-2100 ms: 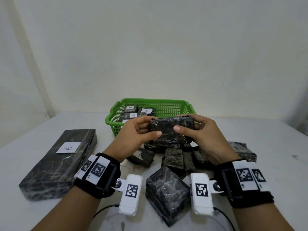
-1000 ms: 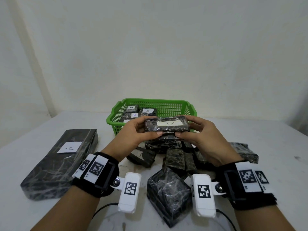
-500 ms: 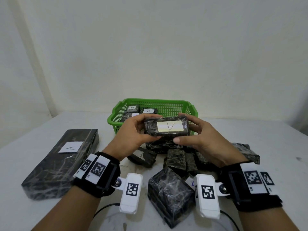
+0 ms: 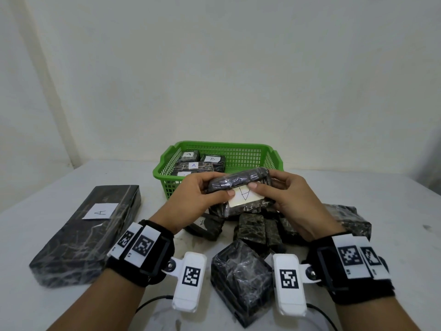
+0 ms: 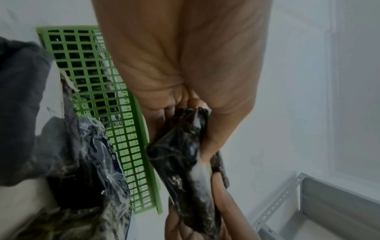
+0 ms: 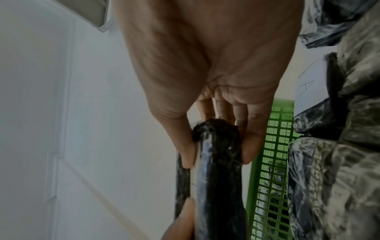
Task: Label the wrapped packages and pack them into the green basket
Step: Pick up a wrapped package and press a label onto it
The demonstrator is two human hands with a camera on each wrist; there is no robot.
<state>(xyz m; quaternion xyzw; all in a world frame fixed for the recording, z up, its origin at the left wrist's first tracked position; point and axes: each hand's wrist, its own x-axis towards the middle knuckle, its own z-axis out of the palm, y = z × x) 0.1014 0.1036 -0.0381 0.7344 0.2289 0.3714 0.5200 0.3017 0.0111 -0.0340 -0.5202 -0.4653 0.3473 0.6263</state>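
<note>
Both hands, left hand and right hand, grip the package, fingers curled round it. It now sits lower and tilted, its A label facing near.

Both hands grip a wrapped package.

There are two hands, one green basket with four labelled packages visible inside, one long package on the table, one held package, and a pile I cannot count exactly.
</note>
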